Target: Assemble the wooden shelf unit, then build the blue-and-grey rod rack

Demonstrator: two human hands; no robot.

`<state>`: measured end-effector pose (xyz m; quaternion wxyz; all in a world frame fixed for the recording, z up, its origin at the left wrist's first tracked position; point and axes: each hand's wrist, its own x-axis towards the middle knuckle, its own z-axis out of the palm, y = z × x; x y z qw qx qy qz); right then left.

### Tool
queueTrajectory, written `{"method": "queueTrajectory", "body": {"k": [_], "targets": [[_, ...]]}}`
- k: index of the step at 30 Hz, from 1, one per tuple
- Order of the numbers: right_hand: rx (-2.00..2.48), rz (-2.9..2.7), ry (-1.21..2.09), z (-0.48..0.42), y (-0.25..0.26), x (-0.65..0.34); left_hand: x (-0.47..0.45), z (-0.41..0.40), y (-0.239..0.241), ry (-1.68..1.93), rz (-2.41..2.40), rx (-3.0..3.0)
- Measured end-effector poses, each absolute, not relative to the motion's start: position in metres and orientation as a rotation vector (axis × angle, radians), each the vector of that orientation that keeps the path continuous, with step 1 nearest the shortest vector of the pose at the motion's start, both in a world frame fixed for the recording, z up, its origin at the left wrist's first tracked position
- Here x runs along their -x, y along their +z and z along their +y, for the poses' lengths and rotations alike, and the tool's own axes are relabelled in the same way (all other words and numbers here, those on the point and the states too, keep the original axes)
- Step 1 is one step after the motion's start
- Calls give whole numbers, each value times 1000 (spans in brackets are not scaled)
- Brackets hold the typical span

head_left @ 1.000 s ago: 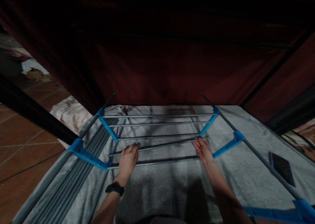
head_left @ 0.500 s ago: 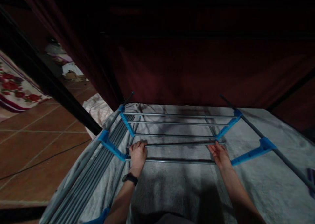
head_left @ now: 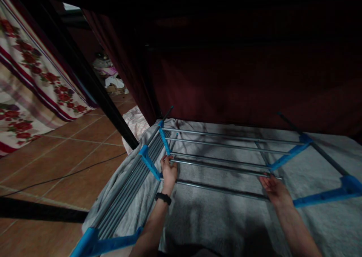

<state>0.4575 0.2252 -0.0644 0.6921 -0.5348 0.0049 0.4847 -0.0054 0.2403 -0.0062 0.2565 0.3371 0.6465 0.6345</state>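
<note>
A rack of grey metal rods (head_left: 226, 148) joined by blue plastic brackets (head_left: 164, 141) lies on a grey towel (head_left: 220, 219). My left hand (head_left: 169, 170), with a black watch on its wrist, is closed round the left end of a loose grey rod (head_left: 223, 168) by the left bracket. My right hand (head_left: 273, 191) grips the same rod's right end, beside the right blue bracket (head_left: 288, 155). The rod lies across the rack between two fixed rods.
A bundle of grey rods (head_left: 127, 195) with blue end pieces runs along the towel's left edge. Dark red fabric (head_left: 226, 80) hangs behind. Tiled floor (head_left: 56, 162), a floral cloth (head_left: 31, 80) and a black pole (head_left: 93, 87) are on the left.
The view has swung left. My left hand has moved with the rod's left end up to the left blue bracket; my right hand still holds the right end.
</note>
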Motion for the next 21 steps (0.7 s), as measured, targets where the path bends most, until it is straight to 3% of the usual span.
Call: {"method": "queueTrajectory", "body": {"k": [10, 21], "targets": [[1259, 111, 1117, 228, -58, -459, -2, 254, -13, 1838, 1304, -254], [1228, 9, 1159, 213, -50, -454, -7, 244, -2, 1659, 1082, -68]]}}
